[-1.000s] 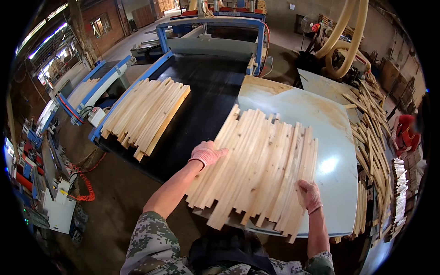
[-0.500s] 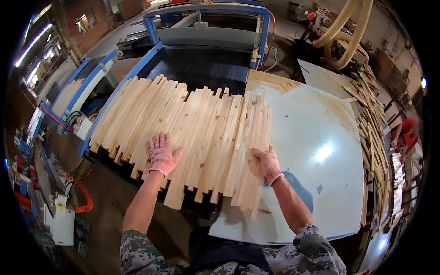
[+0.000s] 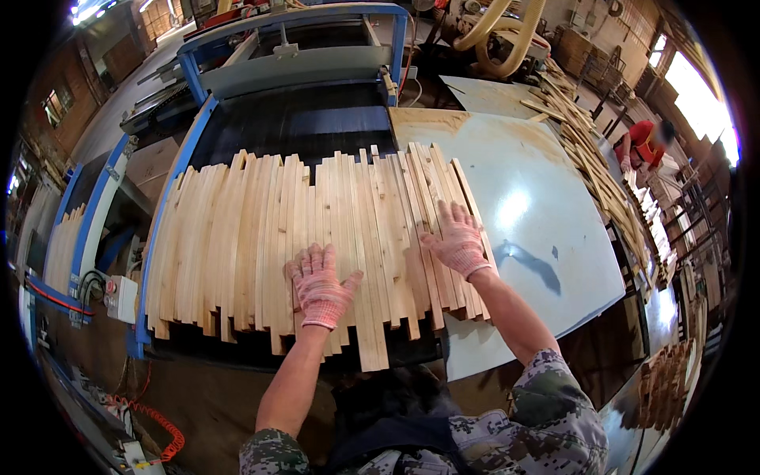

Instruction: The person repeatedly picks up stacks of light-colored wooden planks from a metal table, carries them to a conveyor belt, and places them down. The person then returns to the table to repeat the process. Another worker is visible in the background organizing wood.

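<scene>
A wide row of light wooden strips (image 3: 237, 245) lies side by side in front of me, their near and far ends uneven. My left hand (image 3: 321, 285), in a pink-and-white knit glove, rests flat on the strips near the middle, fingers spread. Gloved the same way, my right hand (image 3: 457, 237) presses on the strips at the right end of the row, its fingers stretched out and thumb apart. Most strips lie on a black conveyor belt (image 3: 293, 127); those at the right end reach onto a pale, glossy table (image 3: 546, 261).
A blue machine frame (image 3: 297, 16) spans the belt's far end. Loose strips (image 3: 590, 158) are heaped beyond the table. At the far right, a person in red (image 3: 643, 146) bends over more wood. A red coiled hose (image 3: 170, 431) hangs at lower left.
The view has turned to the right. My right hand has moved from the strips' right edge to flat on top, farther forward. The right-end strips lie closer to the row.
</scene>
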The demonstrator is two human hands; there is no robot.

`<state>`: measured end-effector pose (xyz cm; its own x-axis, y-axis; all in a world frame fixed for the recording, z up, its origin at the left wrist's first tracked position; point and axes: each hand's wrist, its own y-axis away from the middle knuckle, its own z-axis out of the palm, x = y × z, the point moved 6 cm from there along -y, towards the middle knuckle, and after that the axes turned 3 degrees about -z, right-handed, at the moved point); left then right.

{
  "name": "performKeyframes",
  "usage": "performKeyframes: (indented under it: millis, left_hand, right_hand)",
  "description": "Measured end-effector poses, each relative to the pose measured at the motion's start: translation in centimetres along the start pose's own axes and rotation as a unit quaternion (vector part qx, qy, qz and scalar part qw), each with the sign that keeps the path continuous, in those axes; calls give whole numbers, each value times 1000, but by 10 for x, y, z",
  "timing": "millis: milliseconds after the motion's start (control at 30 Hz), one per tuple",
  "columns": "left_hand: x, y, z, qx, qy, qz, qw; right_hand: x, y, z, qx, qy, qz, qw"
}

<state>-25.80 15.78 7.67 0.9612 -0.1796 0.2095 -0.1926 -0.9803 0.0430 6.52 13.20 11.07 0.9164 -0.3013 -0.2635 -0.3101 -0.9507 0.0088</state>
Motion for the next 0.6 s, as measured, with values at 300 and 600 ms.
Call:
performKeyframes:
  millis: [300,600]
  left_hand:
    - [2,8,-5,-18,-12,25,999]
    - [3,10,1,6,6,83,996]
  right_hand:
    - [-37,-22,30,68,65,-11,996]
    - [45,10,14,103,-2,23,994]
